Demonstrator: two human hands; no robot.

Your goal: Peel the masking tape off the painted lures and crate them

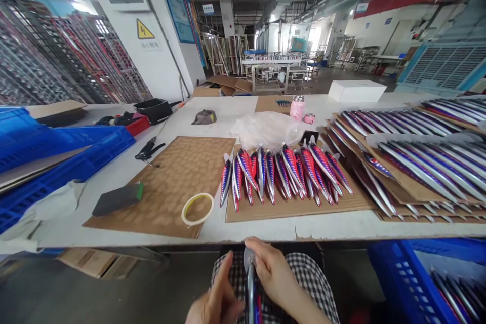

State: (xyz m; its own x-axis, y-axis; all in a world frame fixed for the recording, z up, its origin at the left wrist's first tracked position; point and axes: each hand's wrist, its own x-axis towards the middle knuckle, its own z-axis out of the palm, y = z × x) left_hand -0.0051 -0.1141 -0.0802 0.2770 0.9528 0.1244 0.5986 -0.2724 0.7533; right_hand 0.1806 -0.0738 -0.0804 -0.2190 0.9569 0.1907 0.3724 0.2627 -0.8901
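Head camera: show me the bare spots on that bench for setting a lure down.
The left cardboard sheet is mostly bare between the pliers, sanding block and tape roll. White tabletop is free behind it. Crowded: the red-blue lures and the right stacked sheets of lures.

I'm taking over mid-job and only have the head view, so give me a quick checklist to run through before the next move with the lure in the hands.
1. Lure held: ok. The right hand grips the long silver, red and blue fish-shaped lure over the lap.
2. Left hand on the lure: cannot tell; it is blurred beside it.
3. Lure's lower end: cannot tell; the frame cuts it off.
4. Free space on the brown cardboard sheet under the row of red and blue striped lures: ok, bare strip along the near edge.
5. Ring-shaped roll of yellow tape: ok, lying flat on the left cardboard.
6. Black pliers: ok, lying untouched on the white table.
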